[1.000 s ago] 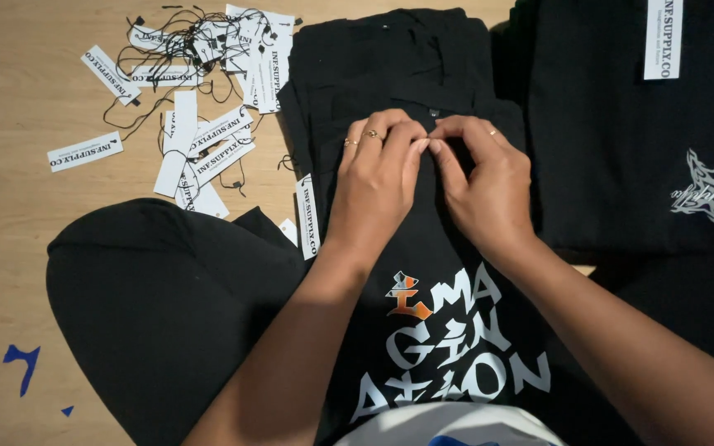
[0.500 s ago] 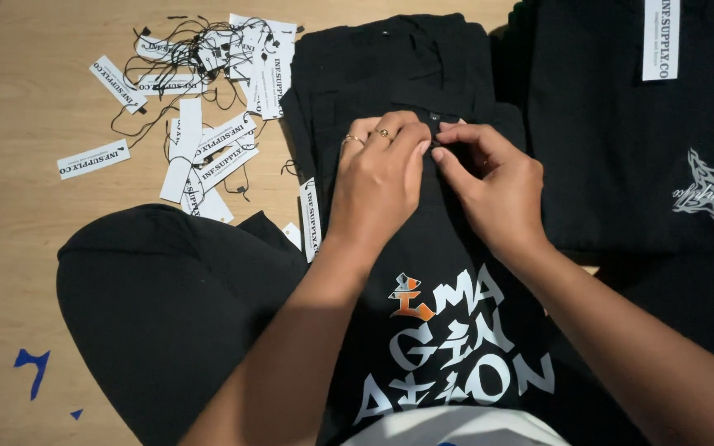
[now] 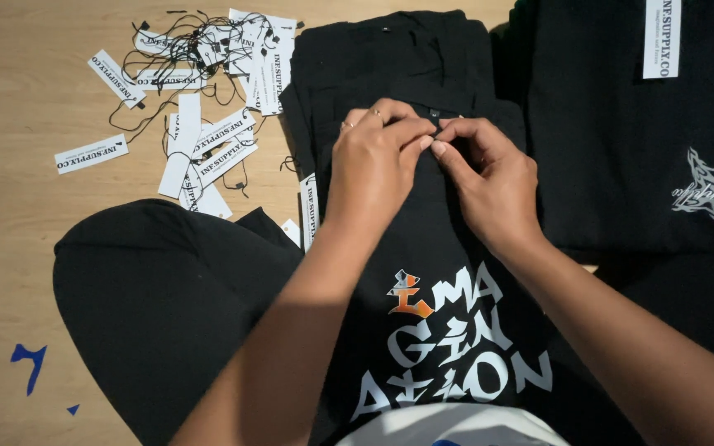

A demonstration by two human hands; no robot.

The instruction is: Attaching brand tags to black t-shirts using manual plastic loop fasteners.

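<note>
One black shirt; two pinching hands: left hand, right hand

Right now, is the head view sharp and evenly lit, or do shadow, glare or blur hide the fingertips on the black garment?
Head view: sharp, no motion blur; soft even light. The left hand and right hand show clearly, pinching at the folded black printed garment, whose folds vanish in darkness. White paper tags on the pale wooden floor read crisp, without glare.
</note>
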